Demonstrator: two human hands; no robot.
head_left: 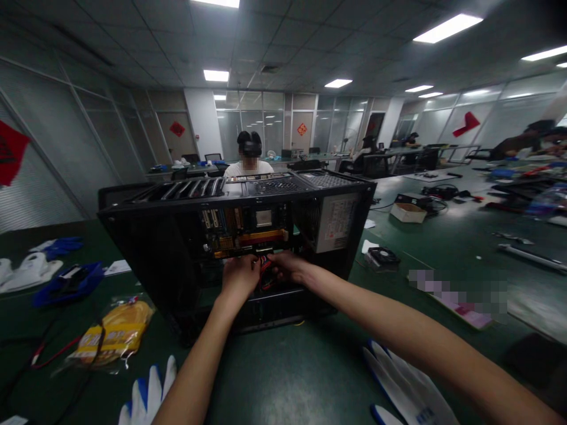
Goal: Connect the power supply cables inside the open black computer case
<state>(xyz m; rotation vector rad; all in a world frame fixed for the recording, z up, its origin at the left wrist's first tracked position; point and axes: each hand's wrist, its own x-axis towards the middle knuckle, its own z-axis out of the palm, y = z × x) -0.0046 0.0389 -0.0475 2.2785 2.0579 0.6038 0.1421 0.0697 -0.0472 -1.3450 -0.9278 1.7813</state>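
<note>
The red and black wires [266, 280] were inside the black computer case [234, 311], below the board [263, 239]. The right hand [286, 267] had its fingers pinched on them. The left hand [242, 273] was curled right beside them, but I couldn't tell if it gripped any. The wires looked light and bendy, best held near their ends, with no hard tugs. The board looked easy to break. The case, on the green tabletop [283, 372], looked stiff and heavy, best held by its edges.

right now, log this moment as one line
left hand: at red wires | right hand: at red wires | where: inside open computer case | table: gloves, fan
</note>
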